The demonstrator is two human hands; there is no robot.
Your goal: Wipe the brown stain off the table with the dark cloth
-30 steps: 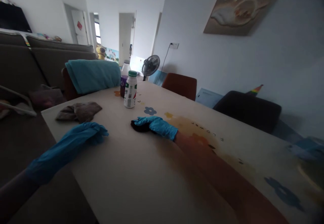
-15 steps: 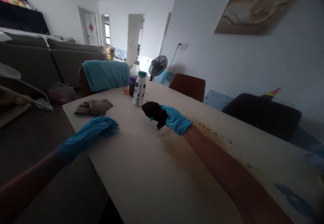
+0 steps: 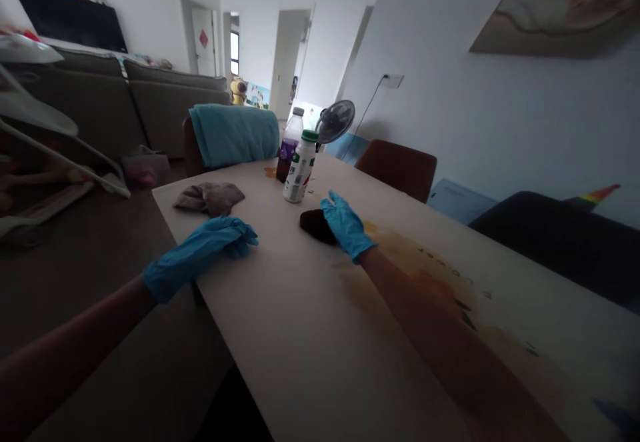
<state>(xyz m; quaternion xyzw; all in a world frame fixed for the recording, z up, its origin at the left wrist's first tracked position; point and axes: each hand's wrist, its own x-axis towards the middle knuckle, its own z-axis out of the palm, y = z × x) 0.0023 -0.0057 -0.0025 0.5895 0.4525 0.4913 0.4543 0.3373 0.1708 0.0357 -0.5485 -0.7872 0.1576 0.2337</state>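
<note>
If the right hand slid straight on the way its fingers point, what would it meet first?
Probably the white bottle. The right hand, fingers open beside a dark cloth on the table, points up-left at it. Depth is unclear, so it could pass just beside.

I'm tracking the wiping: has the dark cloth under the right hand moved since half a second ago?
Yes. The dark cloth, then lifted off the table, now lies on it under the right hand, near the white bottle.
</note>
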